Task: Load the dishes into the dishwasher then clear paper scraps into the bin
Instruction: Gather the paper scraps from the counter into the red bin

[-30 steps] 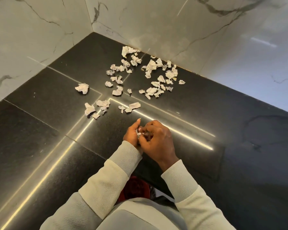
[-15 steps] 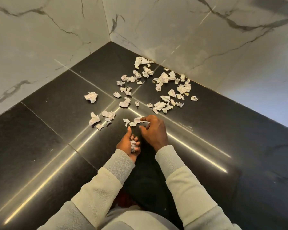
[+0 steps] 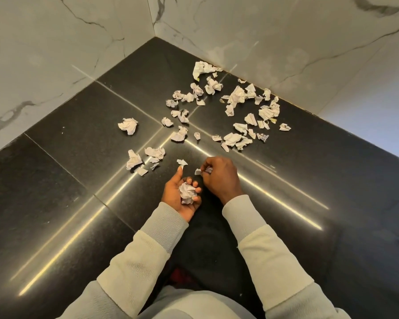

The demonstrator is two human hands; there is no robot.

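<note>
Several crumpled white paper scraps (image 3: 237, 116) lie scattered on the black granite counter (image 3: 67, 180) near its back corner. My left hand (image 3: 179, 196) lies palm up with its fingers curled round a wad of collected scraps (image 3: 187, 190). Just to the right, my right hand (image 3: 219, 178) pinches a small scrap (image 3: 203, 171) between thumb and fingertips, a little above the counter. One loose scrap (image 3: 182, 162) lies right at my left thumb tip. No bin or dishwasher is in view.
White marble walls (image 3: 263, 38) close the counter at the back left and back right, meeting in a corner. A separate group of scraps (image 3: 145, 157) lies left of my hands, and a lone one (image 3: 127, 125) farther left.
My hands parted: the left one turned palm up holding the wad, and the right reached forward and picked a scrap off the counter. The camera moved closer to the scraps.
</note>
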